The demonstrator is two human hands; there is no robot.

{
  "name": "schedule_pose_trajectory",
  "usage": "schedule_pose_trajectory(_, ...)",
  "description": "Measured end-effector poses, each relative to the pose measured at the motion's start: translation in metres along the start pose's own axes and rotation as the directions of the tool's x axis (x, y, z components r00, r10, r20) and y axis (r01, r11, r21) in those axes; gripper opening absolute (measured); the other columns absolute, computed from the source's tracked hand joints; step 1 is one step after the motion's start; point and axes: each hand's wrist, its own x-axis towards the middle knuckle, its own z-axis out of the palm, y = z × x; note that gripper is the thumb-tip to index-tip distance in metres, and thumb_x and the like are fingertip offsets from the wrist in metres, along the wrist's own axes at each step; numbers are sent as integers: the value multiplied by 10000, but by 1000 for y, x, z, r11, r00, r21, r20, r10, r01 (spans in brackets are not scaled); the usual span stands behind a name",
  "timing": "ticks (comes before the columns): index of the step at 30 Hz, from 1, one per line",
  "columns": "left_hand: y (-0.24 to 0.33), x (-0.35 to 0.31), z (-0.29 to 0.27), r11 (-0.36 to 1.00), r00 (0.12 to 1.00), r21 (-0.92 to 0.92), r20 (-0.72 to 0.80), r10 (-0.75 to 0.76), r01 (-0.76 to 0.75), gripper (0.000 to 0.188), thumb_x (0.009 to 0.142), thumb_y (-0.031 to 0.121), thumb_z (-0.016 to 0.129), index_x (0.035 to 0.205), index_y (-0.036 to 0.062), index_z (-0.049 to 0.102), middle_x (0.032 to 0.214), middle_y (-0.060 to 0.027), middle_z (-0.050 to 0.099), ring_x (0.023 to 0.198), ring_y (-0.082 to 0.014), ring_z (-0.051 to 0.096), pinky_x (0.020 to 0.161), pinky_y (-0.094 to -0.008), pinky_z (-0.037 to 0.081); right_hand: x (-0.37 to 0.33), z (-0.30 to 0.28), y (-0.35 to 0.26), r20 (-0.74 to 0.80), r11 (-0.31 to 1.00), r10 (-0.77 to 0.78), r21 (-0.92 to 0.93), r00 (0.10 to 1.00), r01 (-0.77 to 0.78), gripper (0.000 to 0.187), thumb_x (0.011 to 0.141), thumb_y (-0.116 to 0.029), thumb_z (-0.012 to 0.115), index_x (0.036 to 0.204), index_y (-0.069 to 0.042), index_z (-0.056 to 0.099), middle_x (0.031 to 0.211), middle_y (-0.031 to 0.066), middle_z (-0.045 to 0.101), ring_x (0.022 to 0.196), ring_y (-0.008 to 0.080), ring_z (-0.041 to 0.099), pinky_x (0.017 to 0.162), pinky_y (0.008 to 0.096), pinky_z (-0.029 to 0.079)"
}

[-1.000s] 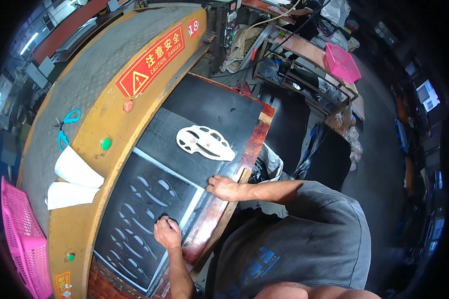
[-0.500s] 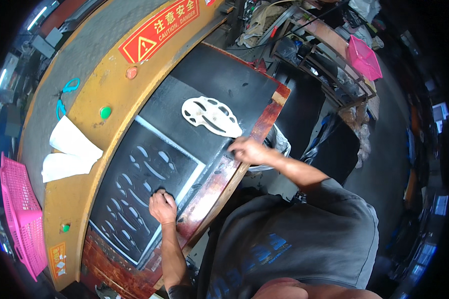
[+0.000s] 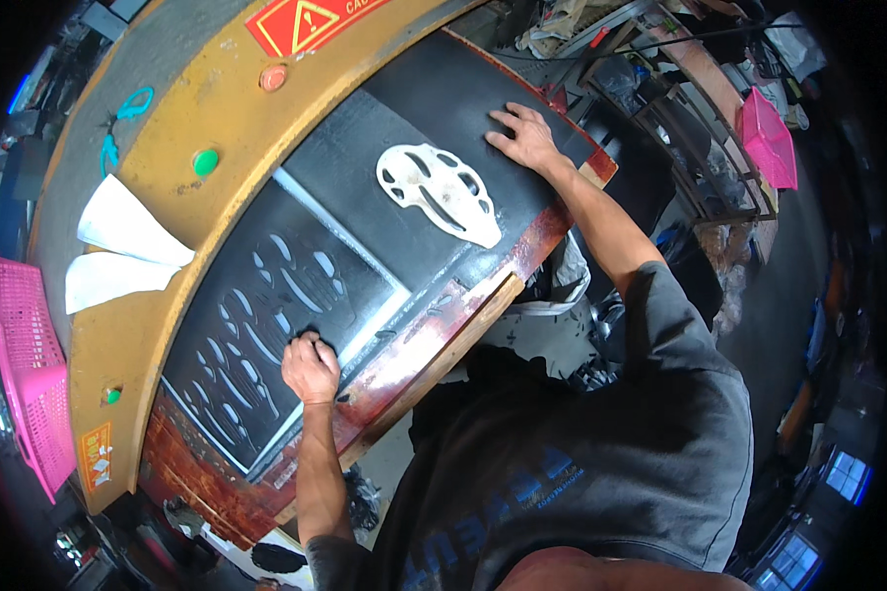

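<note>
White cutting die (image 3: 436, 190) lies between left hand (image 3: 310, 366) and right hand (image 3: 524, 139).

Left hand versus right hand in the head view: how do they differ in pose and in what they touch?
The left hand is curled into a loose fist on the cut-out black sheet; the right hand lies flat, fingers spread, on uncut black material. The left sits near the body with a bent arm; the right arm is stretched far forward, beside the white cutting die. Both are bare and press down on the same press bed.
</note>
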Motion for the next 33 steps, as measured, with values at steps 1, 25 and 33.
schedule_pose_trajectory(1,0,0,1,1000,1000,18,-8,13,-13,104,914,136,642,997,93,687,934,-110,702,868,-367,674,773,-494,550,-3,6,-3,30,995,-13,-101,999,16,546,966,-537,709,1409,-220,747,1600,174,555,1525,453,425,1265,531,340)
schedule_pose_trajectory(25,-1,-1,1,1000,999,-7,-55,-1,0,86,905,138,664,980,116,700,911,-91,706,850,-338,682,770,-482,557,-230,-87,36,84,1000,17,-7,996,-16,216,941,-140,710,1092,-17,804,1172,169,769,1163,375,701,1043,453,557)
schedule_pose_trajectory(33,1,1,0,1000,997,-4,-73,25,-25,88,902,145,676,983,122,699,909,-77,706,862,-328,684,770,-480,559,-171,-49,-6,4,992,97,-82,995,-97,394,966,-291,731,1276,-48,751,1253,191,718,1229,403,650,1079,472,516)
